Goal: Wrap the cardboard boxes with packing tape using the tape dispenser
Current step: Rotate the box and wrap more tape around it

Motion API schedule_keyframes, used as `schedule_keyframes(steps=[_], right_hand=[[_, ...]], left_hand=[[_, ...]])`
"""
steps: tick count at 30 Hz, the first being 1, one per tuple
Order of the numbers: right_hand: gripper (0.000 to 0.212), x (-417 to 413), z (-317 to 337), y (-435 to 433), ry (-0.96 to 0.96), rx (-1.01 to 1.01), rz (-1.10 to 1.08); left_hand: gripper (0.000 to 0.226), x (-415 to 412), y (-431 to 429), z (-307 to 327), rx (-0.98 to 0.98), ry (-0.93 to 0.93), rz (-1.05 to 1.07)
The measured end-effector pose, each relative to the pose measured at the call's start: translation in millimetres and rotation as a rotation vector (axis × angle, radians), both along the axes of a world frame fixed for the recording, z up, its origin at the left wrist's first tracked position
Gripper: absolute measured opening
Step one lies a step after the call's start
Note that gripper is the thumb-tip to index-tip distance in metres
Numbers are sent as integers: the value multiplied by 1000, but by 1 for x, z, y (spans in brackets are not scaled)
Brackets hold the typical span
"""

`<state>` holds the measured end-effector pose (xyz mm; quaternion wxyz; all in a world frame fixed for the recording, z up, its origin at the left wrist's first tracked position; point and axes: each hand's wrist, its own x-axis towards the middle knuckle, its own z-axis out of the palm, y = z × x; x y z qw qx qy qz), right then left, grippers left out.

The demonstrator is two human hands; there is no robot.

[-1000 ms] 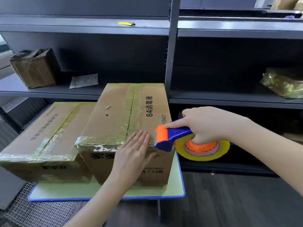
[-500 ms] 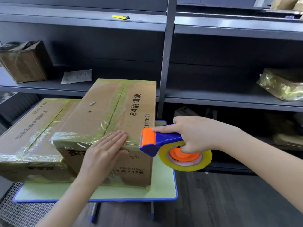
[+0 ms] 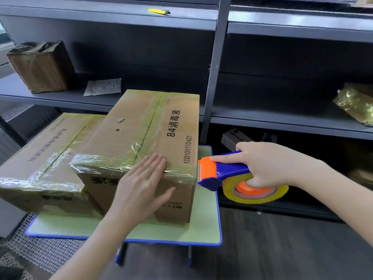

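A: Cardboard, taped over: tall box (image 3: pixel 141 128) on the green table (image 3: pixel 203 229), low box (image 3: pixel 40 154) touching its left side. Both sealed, contents hidden.
B: Hands?
A: Left hand (image 3: pixel 141 184) flat, fingers straight, pressing the tall box's near top edge. Right hand (image 3: pixel 268 166) wrapped round the tape dispenser (image 3: pixel 226 172).
B: Change?
A: Half a second ago the dispenser head overlapped the tall box's right corner; now it is just clear, to the right.

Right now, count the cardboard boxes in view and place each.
3: tall box on the table under the left hand; low box left of it; worn box on the shelf. The wrapped bundle at right may hide another.
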<state>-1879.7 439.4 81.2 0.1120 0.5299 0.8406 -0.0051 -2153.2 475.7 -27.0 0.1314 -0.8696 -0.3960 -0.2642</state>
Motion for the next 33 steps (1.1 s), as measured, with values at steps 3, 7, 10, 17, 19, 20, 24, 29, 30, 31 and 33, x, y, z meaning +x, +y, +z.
schedule_keyframes(steps=[3, 7, 10, 17, 19, 20, 24, 29, 30, 31, 33], right_hand=[[79, 1, -3, 2, -14, 9, 0], [80, 4, -2, -3, -4, -6, -28], [83, 9, 1, -9, 36, -35, -44], [84, 16, -3, -16, 86, -80, -58], [81, 17, -3, -14, 62, -66, -51], [79, 15, -4, -13, 47, -54, -48], [76, 3, -15, -7, 26, -67, -49], [82, -3, -19, 0, 49, -221, -110], [83, -3, -20, 2, 51, -243, -122], [83, -4, -20, 3, 50, -249, -125], [83, -5, -20, 5, 50, -236, -116]], left_hand=[[60, 31, -12, 0, -12, -21, -96], [43, 46, -10, -8, -21, -97, -133], [37, 41, -3, -11, 14, -81, -159], [38, 28, 1, -8, -22, -117, -174], [38, 23, 4, -9, -41, -112, -178], [37, 22, 4, -10, -52, -100, -179], [42, 25, -8, -6, -115, -113, -156], [51, 26, -12, 1, -193, -80, -144], [53, 26, -12, 2, -201, -72, -143], [54, 27, -13, 2, -206, -64, -142], [56, 30, -15, 3, -211, -56, -136]])
